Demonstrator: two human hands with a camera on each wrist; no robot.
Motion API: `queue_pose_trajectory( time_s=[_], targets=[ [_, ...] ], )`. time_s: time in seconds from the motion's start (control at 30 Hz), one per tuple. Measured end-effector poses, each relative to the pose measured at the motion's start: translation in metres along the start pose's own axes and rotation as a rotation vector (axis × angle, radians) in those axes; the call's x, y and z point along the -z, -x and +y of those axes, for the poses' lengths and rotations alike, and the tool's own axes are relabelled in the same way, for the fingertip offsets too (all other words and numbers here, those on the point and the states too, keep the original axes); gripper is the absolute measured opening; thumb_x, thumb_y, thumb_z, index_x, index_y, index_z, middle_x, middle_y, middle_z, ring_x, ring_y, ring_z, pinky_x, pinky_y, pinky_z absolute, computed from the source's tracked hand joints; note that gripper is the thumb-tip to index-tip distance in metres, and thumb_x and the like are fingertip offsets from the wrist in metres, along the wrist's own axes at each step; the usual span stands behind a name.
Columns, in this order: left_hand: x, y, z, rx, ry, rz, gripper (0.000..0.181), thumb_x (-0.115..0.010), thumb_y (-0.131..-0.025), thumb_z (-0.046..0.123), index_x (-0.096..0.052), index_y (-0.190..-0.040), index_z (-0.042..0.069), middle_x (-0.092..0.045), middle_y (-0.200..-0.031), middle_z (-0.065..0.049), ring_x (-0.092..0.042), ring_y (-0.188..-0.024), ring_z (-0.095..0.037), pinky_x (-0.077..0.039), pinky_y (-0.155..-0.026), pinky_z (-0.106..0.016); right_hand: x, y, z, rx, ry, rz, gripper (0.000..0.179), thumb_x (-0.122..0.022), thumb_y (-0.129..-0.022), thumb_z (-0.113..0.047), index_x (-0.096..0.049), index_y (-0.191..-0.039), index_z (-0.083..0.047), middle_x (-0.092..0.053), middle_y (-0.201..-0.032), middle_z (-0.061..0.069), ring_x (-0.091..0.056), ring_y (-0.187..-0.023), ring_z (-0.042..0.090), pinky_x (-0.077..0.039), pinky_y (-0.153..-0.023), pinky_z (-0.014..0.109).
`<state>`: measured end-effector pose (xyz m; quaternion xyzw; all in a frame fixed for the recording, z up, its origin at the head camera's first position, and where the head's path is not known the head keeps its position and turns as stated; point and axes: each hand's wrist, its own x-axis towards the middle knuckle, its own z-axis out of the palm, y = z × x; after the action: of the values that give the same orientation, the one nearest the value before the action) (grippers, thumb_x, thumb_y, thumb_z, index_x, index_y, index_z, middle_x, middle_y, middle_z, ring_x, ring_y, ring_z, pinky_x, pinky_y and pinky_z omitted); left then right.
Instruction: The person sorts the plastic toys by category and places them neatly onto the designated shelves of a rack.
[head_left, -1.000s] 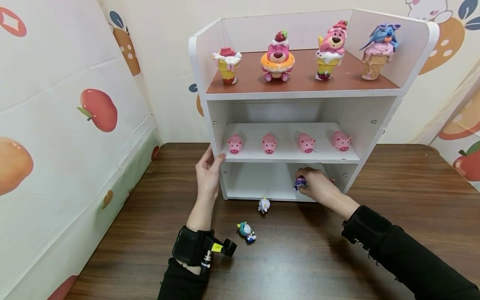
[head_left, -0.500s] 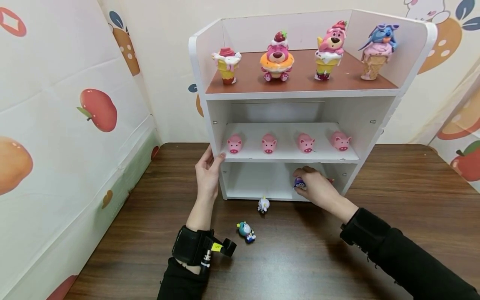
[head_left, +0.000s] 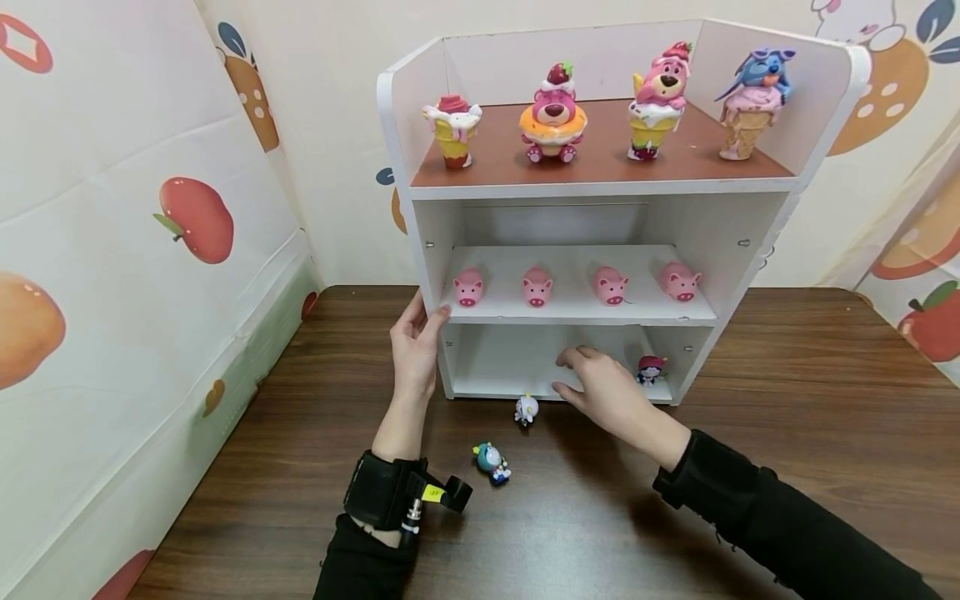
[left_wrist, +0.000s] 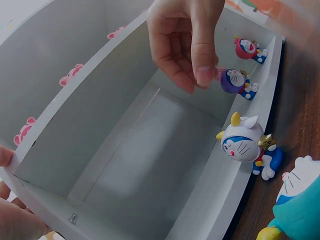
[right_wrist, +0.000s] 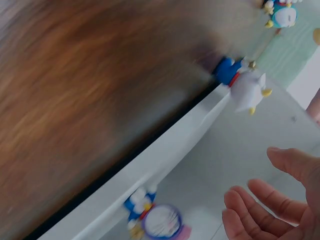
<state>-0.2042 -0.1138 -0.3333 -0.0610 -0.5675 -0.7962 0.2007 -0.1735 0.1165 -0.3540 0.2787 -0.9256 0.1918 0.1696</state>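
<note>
My left hand [head_left: 415,346] grips the left side panel of a white shelf unit [head_left: 431,196], thumb in front. Inside the bottom compartment, my right hand [head_left: 606,390] has its fingers spread and relaxed, holding nothing. Just beside it in the left wrist view, a purple-hooded Doraemon figurine [left_wrist: 231,81] stands on the bottom board; the hand hides it in the head view. Farther right stands a red-hooded Doraemon figurine [head_left: 651,369]. On the table in front are a white-hooded Doraemon figurine [head_left: 527,409], close to the shelf's edge, and a teal one [head_left: 491,460].
Several pink pig figures [head_left: 537,287] line the middle board [head_left: 577,315]. Ice-cream and bear figurines [head_left: 555,125] stand in a row on the brown top board [head_left: 495,171]. The unit rests on a dark wooden table [head_left: 585,533] against a printed wall covering.
My right hand has let go of the purple-hooded figurine and drawn left with its fingers opened. The red-hooded figurine now shows behind it. My left hand has stayed on the shelf unit.
</note>
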Motion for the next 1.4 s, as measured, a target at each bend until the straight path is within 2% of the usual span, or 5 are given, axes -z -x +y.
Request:
queue_pose_trajectory(
  time_s=[0.23, 0.47, 0.8, 1.1, 1.4],
  targets=[
    [-0.001, 0.0, 0.0, 0.004, 0.01, 0.008, 0.048, -0.052, -0.082, -0.005, -0.04, -0.129, -0.007, -0.043, -0.129, -0.02, -0.044, -0.115, -0.024, -0.039, -0.092, -0.028, -0.012, -0.003, -0.016, 0.017, -0.045, -0.046, 0.026, -0.07, -0.076, -0.018, -0.061, -0.091, 0.001, -0.062, -0.082, 0.012, -0.06, -0.073, 0.02, -0.049, -0.06, 0.032],
    [0.0, 0.0, 0.001, 0.005, -0.006, 0.01, 0.048, -0.053, -0.083, -0.004, -0.039, -0.129, -0.007, -0.042, -0.129, -0.02, -0.044, -0.115, -0.024, -0.039, -0.092, -0.028, -0.024, -0.007, -0.028, -0.031, -0.018, -0.126, 0.033, -0.071, -0.074, -0.025, -0.06, -0.09, 0.001, -0.061, -0.078, 0.011, -0.06, -0.066, 0.02, -0.049, -0.054, 0.031],
    [0.0, 0.0, 0.001, 0.005, -0.005, 0.004, 0.048, -0.053, -0.082, -0.004, -0.04, -0.129, -0.006, -0.043, -0.129, -0.019, -0.044, -0.115, -0.024, -0.039, -0.092, -0.028, -0.034, -0.009, -0.036, -0.102, -0.018, -0.188, 0.035, -0.072, -0.07, -0.033, -0.051, -0.071, -0.005, -0.05, -0.059, 0.001, -0.047, -0.049, 0.012, -0.042, -0.043, 0.029],
    [0.0, -0.001, 0.0, 0.005, -0.001, -0.001, 0.048, -0.053, -0.082, -0.003, -0.04, -0.129, -0.007, -0.043, -0.129, -0.019, -0.044, -0.115, -0.024, -0.039, -0.092, -0.029, -0.037, -0.013, -0.039, -0.134, 0.006, -0.19, 0.032, -0.074, -0.07, -0.025, -0.05, -0.069, -0.003, -0.051, -0.06, 0.004, -0.048, -0.05, 0.014, -0.043, -0.044, 0.03],
    [0.0, 0.0, 0.001, 0.006, 0.007, -0.002, 0.048, -0.053, -0.082, -0.004, -0.04, -0.129, -0.007, -0.042, -0.129, -0.019, -0.043, -0.115, -0.024, -0.039, -0.092, -0.029, -0.036, -0.015, -0.038, -0.157, -0.055, -0.227, 0.024, -0.073, -0.069, -0.011, -0.051, -0.07, -0.002, -0.051, -0.061, 0.003, -0.051, -0.054, 0.014, -0.044, -0.046, 0.027]
  ],
)
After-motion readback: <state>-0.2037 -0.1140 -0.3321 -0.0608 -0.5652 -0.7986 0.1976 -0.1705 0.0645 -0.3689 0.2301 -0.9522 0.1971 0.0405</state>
